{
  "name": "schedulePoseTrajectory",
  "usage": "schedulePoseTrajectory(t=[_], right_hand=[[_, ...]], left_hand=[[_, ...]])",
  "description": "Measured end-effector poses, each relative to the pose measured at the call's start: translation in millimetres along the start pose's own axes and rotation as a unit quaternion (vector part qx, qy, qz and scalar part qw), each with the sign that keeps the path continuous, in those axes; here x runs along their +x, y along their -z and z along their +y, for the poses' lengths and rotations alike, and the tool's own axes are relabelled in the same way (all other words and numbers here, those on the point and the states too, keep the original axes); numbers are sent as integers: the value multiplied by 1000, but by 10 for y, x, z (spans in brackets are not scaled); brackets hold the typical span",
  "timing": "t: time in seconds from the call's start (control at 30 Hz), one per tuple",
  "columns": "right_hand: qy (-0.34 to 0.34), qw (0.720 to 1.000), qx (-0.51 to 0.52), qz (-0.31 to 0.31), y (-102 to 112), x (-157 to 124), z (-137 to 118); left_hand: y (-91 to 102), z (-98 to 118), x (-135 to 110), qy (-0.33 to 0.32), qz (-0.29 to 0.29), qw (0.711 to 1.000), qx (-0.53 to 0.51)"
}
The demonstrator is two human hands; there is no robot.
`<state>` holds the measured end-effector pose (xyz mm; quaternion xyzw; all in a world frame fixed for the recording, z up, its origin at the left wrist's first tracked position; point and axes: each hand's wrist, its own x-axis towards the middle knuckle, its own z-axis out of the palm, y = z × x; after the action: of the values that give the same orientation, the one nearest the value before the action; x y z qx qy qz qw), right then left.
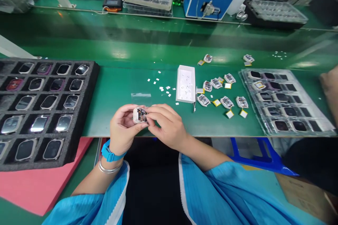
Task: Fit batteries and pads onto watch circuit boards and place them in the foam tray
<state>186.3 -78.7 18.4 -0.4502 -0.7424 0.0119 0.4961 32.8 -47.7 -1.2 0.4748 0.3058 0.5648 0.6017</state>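
Observation:
My left hand [123, 125] is closed around an open smartwatch case [139, 115], a light-coloured shell with dark electronics exposed on its upper face. The thumb and fingers of my right hand [167, 123] are pinched at the right edge of that case; any small part between these fingertips is hidden. Both hands are just above the front edge of the green bench. To the right of them, a white box [186, 95] holds tiny pieces. Small white squares [168, 88] lie scattered left of the box. A clear strip [141, 95] lies behind my left hand.
Several open watch cases [226, 102] with yellow-edged batteries [229, 114] lie right of the box. Black foam tray [87, 102] at left and clear plastic tray [317, 112] at right hold watches. A shelf at the back carries a blue machine [192, 0]. Another person's arm [329, 84] shows far right.

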Motion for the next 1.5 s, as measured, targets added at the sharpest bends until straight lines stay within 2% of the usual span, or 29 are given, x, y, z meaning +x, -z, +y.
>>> schedulePoseTrajectory(t=[0.07,0.17,0.23,0.3,0.37,0.43,0.5,0.6,0.77,0.83,0.93,1.0,1.07,1.1,1.13,1.2,1.23,1.27,1.3,1.33,1.43,1.47,1.5], right_hand=[[-43,998,-31,27,173,24,166],[-185,969,-148,70,530,39,553],[-258,946,-191,43,683,38,738],[-282,949,-142,19,680,31,735],[-277,961,-8,2,535,23,548],[-259,958,122,-17,333,21,286],[-237,955,177,-20,173,29,77],[-220,960,174,-7,87,43,-27],[-211,966,149,-24,103,37,63],[-187,975,119,-31,90,28,86],[-115,989,64,-60,45,11,115],[-107,990,62,-68,1,-6,147],[-172,972,148,-61,-49,-41,190],[-222,946,227,-69,-73,-67,212],[-274,904,317,-89,-92,-99,233],[-365,789,470,-154,-106,-167,265],[-400,737,511,-186,-97,-195,274],[-428,704,529,-203,-76,-214,278],[-447,691,530,-203,-43,-218,277],[-453,699,520,-189,0,-205,274],[-414,769,471,-123,160,-77,249],[-399,780,466,-122,212,-16,241],[-387,780,472,-137,260,47,235]], left_hand=[[13,12,22,40,2,999,-37],[42,56,50,118,-14,988,-103],[49,77,62,156,-27,978,-139],[35,79,71,179,-37,970,-162],[6,66,76,188,-45,967,-164],[-20,50,76,185,-49,970,-153],[-32,43,72,174,-55,973,-140],[-27,50,63,153,-61,978,-127],[-14,44,71,120,-43,988,-91],[-9,22,80,112,-41,990,-72],[11,-19,84,128,-39,988,-77],[36,-39,80,158,-36,980,-112],[69,-47,73,188,-39,971,-144],[86,-44,72,198,-42,967,-153],[104,-37,72,205,-45,965,-159],[134,-11,81,211,-47,962,-169],[147,7,90,212,-48,960,-175],[156,28,100,214,-48,958,-182],[164,50,111,216,-49,956,-191],[169,71,122,221,-51,954,-198],[172,114,140,249,-62,944,-208],[170,118,139,261,-68,940,-208],[167,117,134,272,-75,937,-208]])
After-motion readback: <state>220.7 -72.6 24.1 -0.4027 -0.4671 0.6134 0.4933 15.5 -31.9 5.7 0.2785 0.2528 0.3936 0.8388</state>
